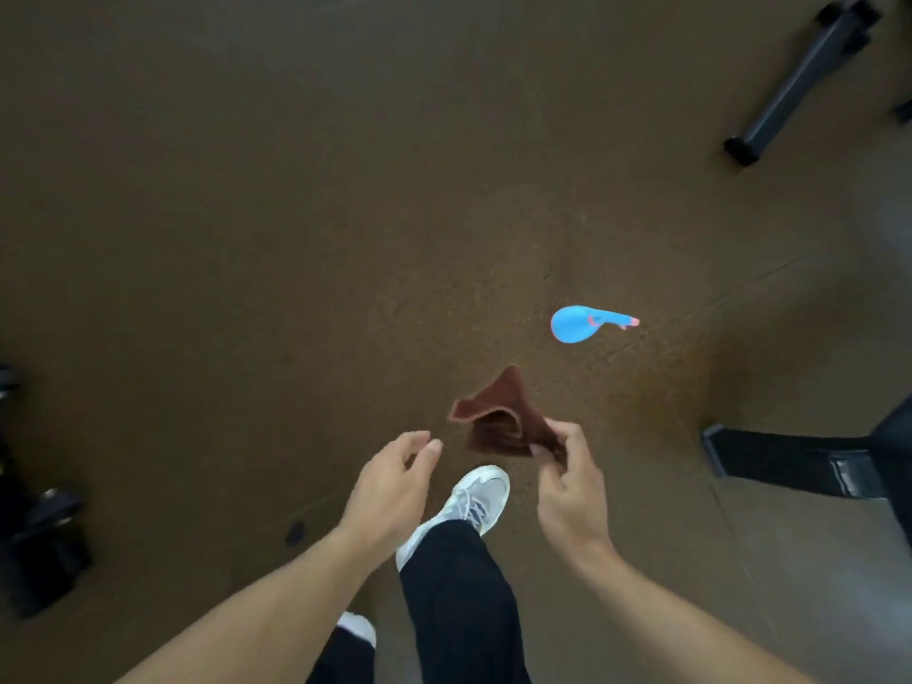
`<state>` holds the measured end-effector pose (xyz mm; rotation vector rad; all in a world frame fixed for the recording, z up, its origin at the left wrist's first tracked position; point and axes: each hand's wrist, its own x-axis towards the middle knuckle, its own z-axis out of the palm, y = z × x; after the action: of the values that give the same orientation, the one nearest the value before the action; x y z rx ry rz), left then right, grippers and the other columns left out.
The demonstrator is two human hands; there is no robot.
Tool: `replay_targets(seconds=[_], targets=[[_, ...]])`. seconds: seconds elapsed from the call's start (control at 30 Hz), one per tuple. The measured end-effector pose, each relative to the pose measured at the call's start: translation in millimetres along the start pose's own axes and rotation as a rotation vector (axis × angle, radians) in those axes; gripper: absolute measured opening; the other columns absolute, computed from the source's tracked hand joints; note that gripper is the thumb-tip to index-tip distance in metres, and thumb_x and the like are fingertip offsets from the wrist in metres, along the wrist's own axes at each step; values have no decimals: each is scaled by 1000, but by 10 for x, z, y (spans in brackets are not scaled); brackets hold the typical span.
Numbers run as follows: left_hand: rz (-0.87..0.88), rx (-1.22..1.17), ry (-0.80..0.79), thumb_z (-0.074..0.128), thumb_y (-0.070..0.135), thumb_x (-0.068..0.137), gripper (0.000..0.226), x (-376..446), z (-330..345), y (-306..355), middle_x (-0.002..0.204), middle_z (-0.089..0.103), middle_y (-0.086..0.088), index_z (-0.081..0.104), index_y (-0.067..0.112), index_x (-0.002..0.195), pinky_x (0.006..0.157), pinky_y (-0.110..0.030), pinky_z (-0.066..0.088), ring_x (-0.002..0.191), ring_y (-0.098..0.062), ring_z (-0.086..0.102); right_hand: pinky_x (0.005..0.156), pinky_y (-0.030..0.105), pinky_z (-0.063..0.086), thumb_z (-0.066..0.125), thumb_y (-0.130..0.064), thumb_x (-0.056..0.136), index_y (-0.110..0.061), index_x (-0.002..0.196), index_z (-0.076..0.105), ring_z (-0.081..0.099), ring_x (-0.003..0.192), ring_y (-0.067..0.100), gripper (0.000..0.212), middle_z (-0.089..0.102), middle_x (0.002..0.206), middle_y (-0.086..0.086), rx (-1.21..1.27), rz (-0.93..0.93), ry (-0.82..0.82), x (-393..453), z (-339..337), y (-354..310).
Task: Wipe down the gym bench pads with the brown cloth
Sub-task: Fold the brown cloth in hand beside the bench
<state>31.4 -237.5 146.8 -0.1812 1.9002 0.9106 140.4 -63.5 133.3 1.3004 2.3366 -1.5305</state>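
While the view looks straight down, two bare forearms reach forward over black trouser legs and a white laced sneaker (469, 506) that sits between the hands. The left hand (390, 491) is loosely open, fingers curled a little and holding nothing, just short of the brown cloth (498, 417). The right hand (572, 491) pinches one corner of that cloth between thumb and fingertips; the soft, napped fabric hangs crumpled in folds, one pointed corner sticking up beyond the knuckles. Past the cloth, a smooth blue spray bottle (580, 324) with a pink-tipped nozzle lies on its side on the speckled brown rubber floor (247, 214). To the right of the right hand, a flat black metal bar of a bench frame (784, 459) rests on the floor. Farther off, beyond and to the right, a black tubular equipment leg (799, 81) with capped ends lies at an angle.
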Motion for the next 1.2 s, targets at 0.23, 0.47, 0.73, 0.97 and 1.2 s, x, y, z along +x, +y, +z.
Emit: replay_targets(seconds=[0.23, 0.47, 0.73, 0.97, 1.2], targets=[[-257, -894, 154, 75, 53, 79, 52, -967, -1508, -1046, 104, 79, -4, 72, 17, 117, 98, -43, 55, 100, -22, 75, 109, 25, 44, 61, -14, 95, -37, 118, 63, 53, 137, 11, 33, 55, 143, -23, -67, -373, -656, -1688, 1636, -931], [-244, -1334, 532, 59, 29, 101, 25, -1983, -2644, -2122, 97, 79, -8, 73, 10, 107, 76, -35, 57, 89, -21, 77, 107, 18, 43, 64, 3, 91, -49, 144, 44, 49, 136, -3, 77, 55, 143, -24, -124, -245, -802, -2340, 2817, -1662], [25, -1022, 528, 63, 38, 99, 20, -2619, -3377, -2616, 112, 75, 14, 73, 35, 116, 101, -26, 49, 108, -2, 68, 80, -3, 38, 75, 10, 81, -47, 113, 51, 55, 112, 0, 70, 52, 120, -25, -635, -402, -1268, -2453, 3872, -2495], [-50, -966, 754, 61, 47, 96, 25, -2629, -3721, -2777, 116, 68, 13, 68, 34, 116, 105, -29, 42, 120, -6, 57, 75, 20, 52, 68, 5, 81, -10, 93, 69, 65, 81, 6, 20, 73, 81, -5, -561, -236, -1450, -2391, 4320, -2774], [-59, -1282, 1087, 56, 21, 103, 23, -2483, -4381, -2771, 115, 75, 12, 69, 24, 120, 92, -19, 52, 110, -3, 68, 86, 35, 55, 62, -7, 74, -30, 125, 59, 72, 92, 21, 55, 76, 105, 11, -553, 19, -1519, -2048, 4630, -3476]])
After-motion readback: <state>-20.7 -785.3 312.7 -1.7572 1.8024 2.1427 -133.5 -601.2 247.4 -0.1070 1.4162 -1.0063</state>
